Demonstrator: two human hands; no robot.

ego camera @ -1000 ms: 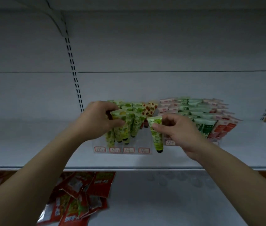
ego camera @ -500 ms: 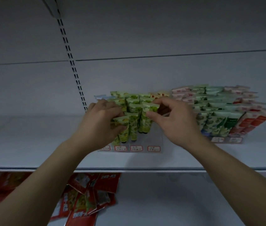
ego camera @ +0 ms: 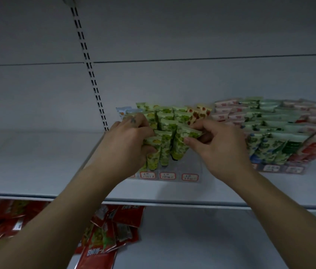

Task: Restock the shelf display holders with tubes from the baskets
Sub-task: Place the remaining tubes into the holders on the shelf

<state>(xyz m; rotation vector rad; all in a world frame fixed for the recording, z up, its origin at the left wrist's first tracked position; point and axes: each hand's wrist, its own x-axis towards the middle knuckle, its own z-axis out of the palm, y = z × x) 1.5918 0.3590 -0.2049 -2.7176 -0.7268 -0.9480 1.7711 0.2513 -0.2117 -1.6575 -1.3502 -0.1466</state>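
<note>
Nearest, below the clear display holder (ego camera: 193,165) and on the lower level: loose red packets (ego camera: 102,239) with white print, too blurred to read. The holder sits on the white shelf (ego camera: 37,167), just behind the shelf's front lip. Four red-bordered price labels (ego camera: 167,175) run along the holder's front wall; the text is too small to read. Left hand (ego camera: 126,144) is at the holder's left columns, fingers curled round a green tube with yellow fruit print (ego camera: 154,152), thumb on its face. That tube's long axis is close to vertical, flat crimped end up, lower end down in the holder. Right hand (ego camera: 221,150) is at the holder's right side and pinches the crimped end of a green leaf-print tube (ego camera: 181,145) between thumb and fingertips. This tube stands in the holder's front row, third column from the left, dark cap pointing down, top tilted to the right. No brand is legible on either tube. Behind both, inside the holder, more green tubes (ego camera: 166,115) stand crimp-up in stepped rows, and a few cream tubes with red fruit print (ego camera: 199,113) fill the rear right column. Right of the holder, just beside it, a second holder (ego camera: 275,168) is packed with pink, green and red tubes, its labels unreadable. Behind the holder's left end, a slotted upright (ego camera: 89,70) runs up the grey back panel (ego camera: 211,35).
</note>
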